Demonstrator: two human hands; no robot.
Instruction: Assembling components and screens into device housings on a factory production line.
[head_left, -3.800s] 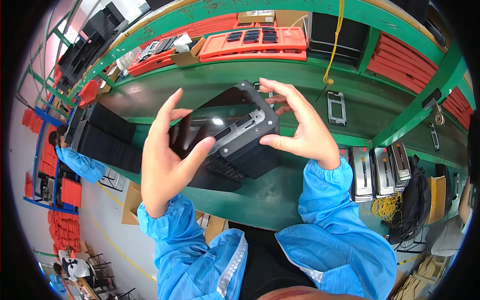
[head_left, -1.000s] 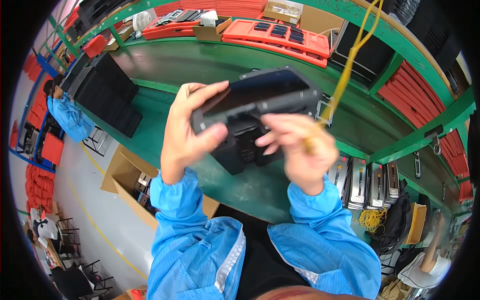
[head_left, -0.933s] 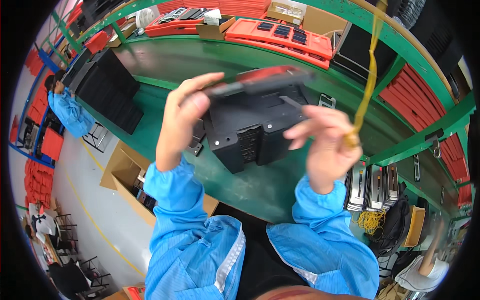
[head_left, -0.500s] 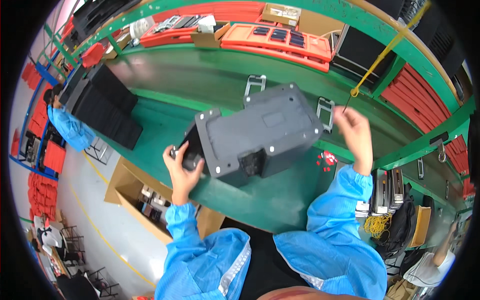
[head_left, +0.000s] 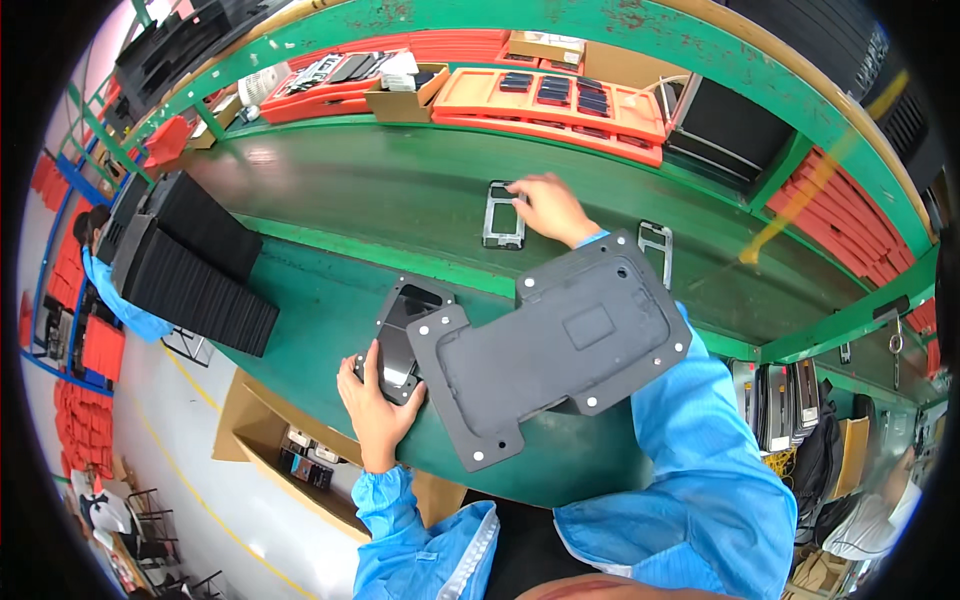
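Observation:
A large dark grey block fixture (head_left: 520, 350) with a phone-shaped recess and shiny round studs stands on the green workbench (head_left: 300, 290). Left of it lies a smaller black fixture plate (head_left: 400, 335) holding a glossy dark panel. My left hand (head_left: 380, 415) grips the plate's near end, thumb on the right and fingers on the left. Beyond the grey block, my right hand (head_left: 550, 208) reaches over the green conveyor belt (head_left: 380, 190), its bent fingers closed at the upper right edge of a silver phone frame (head_left: 492, 228). A second phone frame (head_left: 655, 240) lies farther right.
Stacked black trays (head_left: 200, 270) stand at the bench's left end. An open cardboard box (head_left: 245, 440) sits below on the left. Orange trays (head_left: 550, 115) line the shelf behind the belt. A yellow cord (head_left: 820, 185) hangs blurred at right.
My right hand has left the hanging yellow cord and moved left to the silver phone frame. My left hand stays at the black plate, now more visible as the view has shifted.

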